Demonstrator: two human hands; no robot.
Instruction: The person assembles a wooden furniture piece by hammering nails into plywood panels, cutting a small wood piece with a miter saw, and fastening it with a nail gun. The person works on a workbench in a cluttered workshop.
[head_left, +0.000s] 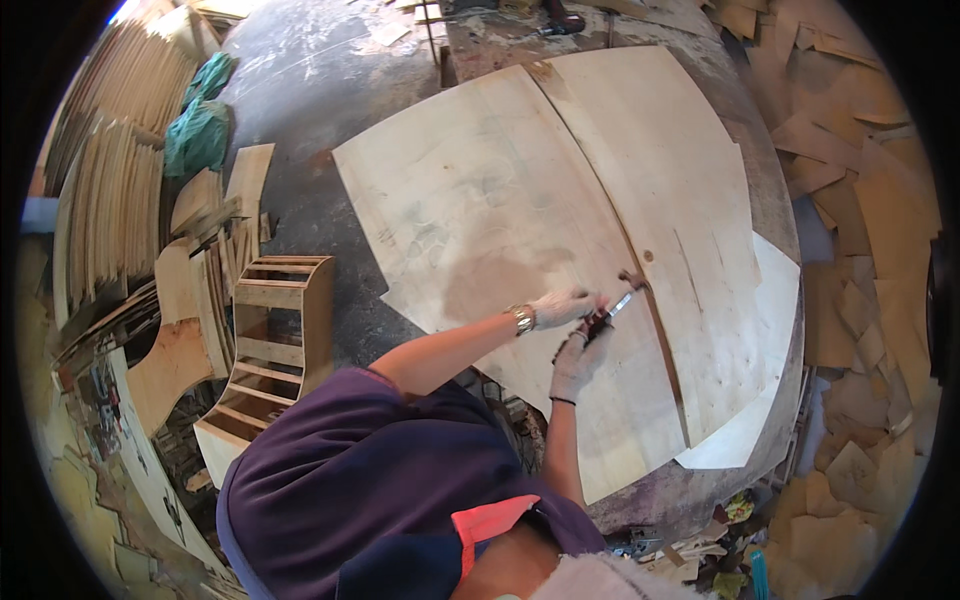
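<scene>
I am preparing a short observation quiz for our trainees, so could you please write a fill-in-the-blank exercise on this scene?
1. The right hand grips a ____ by its handle.
2. The left hand has a ____ strapped at its wrist.
3. Both hands wear pale ____.
4. The slatted wooden frame stands on the person's ____ side.

Missing words: hammer; watch; gloves; left.

Worktable (650,488) | pale plywood panels (690,190), side by side | white sheet (740,440) partly beneath | drill (566,22), far side
</scene>
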